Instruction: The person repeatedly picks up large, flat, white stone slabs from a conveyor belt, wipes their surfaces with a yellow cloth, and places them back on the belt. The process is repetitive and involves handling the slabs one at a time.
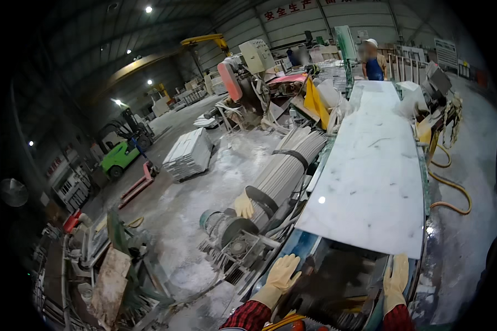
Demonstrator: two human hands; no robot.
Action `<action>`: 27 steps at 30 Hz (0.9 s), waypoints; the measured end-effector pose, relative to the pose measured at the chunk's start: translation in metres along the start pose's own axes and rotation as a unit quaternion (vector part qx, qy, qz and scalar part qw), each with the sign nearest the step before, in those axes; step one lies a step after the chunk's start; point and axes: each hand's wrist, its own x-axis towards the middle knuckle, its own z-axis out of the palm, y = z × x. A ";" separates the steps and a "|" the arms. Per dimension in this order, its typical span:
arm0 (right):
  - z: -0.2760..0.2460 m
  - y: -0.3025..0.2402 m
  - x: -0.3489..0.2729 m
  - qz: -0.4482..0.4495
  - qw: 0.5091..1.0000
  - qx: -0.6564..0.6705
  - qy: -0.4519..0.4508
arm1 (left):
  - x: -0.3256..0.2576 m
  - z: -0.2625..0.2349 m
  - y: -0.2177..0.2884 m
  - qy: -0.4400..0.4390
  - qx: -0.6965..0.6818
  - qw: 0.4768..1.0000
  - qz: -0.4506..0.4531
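Slab point(373, 171) lies beyond the left fingers point(289, 263), nearer the right fingers point(401, 263).

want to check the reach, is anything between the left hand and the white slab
Nothing visible is in the way: just a stretch of blue frame lies between the left hand and the white slab. The loose glove sits farther left, out of that path.

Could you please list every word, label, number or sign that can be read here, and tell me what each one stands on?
Large red characters on the back wall: legible in part, but I won't copy the wording; the line runs out of view at the top.
Pale board at upper right: dark rows, too small to read.
White slab: faint marks, no writing I can make out.
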 end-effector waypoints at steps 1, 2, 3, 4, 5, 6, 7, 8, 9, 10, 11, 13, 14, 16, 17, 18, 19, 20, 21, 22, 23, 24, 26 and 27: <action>-0.001 -0.001 -0.002 0.004 1.000 -0.016 -0.012 | 0.010 0.004 -0.005 0.004 -0.008 1.000 0.015; -0.002 -0.001 0.001 0.006 1.000 -0.021 -0.014 | 0.018 0.009 -0.009 0.017 -0.025 0.999 0.025; -0.003 -0.002 0.000 0.004 1.000 -0.018 -0.017 | 0.024 0.013 -0.013 0.023 -0.041 0.999 0.025; -0.003 -0.003 0.002 0.028 0.999 -0.013 -0.045 | 0.029 0.015 -0.015 0.001 -0.042 0.998 0.036; -0.006 -0.004 0.002 0.024 0.999 -0.018 -0.039 | 0.031 0.017 -0.017 -0.002 -0.051 0.998 0.040; -0.006 -0.006 0.002 0.025 0.999 -0.022 -0.039 | 0.032 0.019 -0.019 -0.011 -0.066 0.997 0.031; -0.007 -0.007 0.002 0.031 0.999 -0.021 -0.037 | 0.032 0.020 -0.019 -0.030 -0.040 0.998 0.042; -0.008 -0.009 0.000 0.037 0.998 -0.020 -0.037 | 0.032 0.021 -0.020 -0.032 -0.044 0.998 0.037; -0.009 -0.010 0.000 0.045 0.998 -0.010 -0.040 | 0.031 0.021 -0.019 -0.027 -0.050 0.998 0.035; -0.010 -0.011 -0.001 0.042 0.998 -0.012 -0.047 | 0.031 0.022 -0.020 -0.012 -0.054 0.998 0.041; -0.011 -0.011 -0.002 0.045 0.997 -0.016 -0.058 | 0.030 0.022 -0.019 0.008 -0.062 0.997 0.043; -0.013 -0.011 -0.003 0.041 0.996 -0.042 -0.067 | 0.030 0.023 -0.021 -0.004 -0.071 0.997 0.042; -0.014 -0.010 -0.003 0.043 0.996 -0.040 -0.069 | 0.031 0.024 -0.023 -0.008 -0.074 0.997 0.024; -0.015 -0.009 -0.002 0.046 0.996 -0.028 -0.070 | 0.030 0.026 -0.024 -0.001 -0.080 0.996 0.030; -0.017 -0.010 -0.003 0.034 0.996 -0.027 -0.078 | 0.029 0.026 -0.025 -0.004 -0.085 0.996 0.026; -0.018 -0.010 -0.001 0.034 0.996 -0.025 -0.079 | 0.028 0.026 -0.025 0.007 -0.080 0.997 0.021; -0.019 -0.012 -0.002 0.037 0.996 -0.023 -0.078 | 0.026 0.026 -0.025 0.008 -0.080 0.997 0.021; -0.020 -0.013 0.000 0.039 0.996 -0.021 -0.076 | 0.025 0.026 -0.024 0.003 -0.084 0.996 0.026; -0.021 -0.016 0.000 0.041 0.996 -0.022 -0.074 | 0.024 0.026 -0.024 0.007 -0.100 0.995 0.023; -0.021 -0.018 0.000 0.043 0.996 -0.023 -0.072 | 0.023 0.025 -0.023 0.003 -0.087 0.996 0.020; -0.022 -0.020 0.000 0.045 0.997 -0.021 -0.065 | 0.023 0.024 -0.022 -0.004 -0.083 0.996 0.014; -0.022 -0.021 -0.002 0.041 0.998 -0.006 -0.046 | 0.023 0.023 -0.021 -0.004 -0.076 0.997 0.016; -0.024 -0.023 -0.005 0.031 0.998 -0.020 -0.044 | 0.026 0.019 -0.019 -0.009 -0.073 0.997 0.023; -0.025 -0.023 -0.006 0.034 0.998 -0.017 -0.045 | 0.028 0.016 -0.019 -0.017 -0.070 0.997 0.020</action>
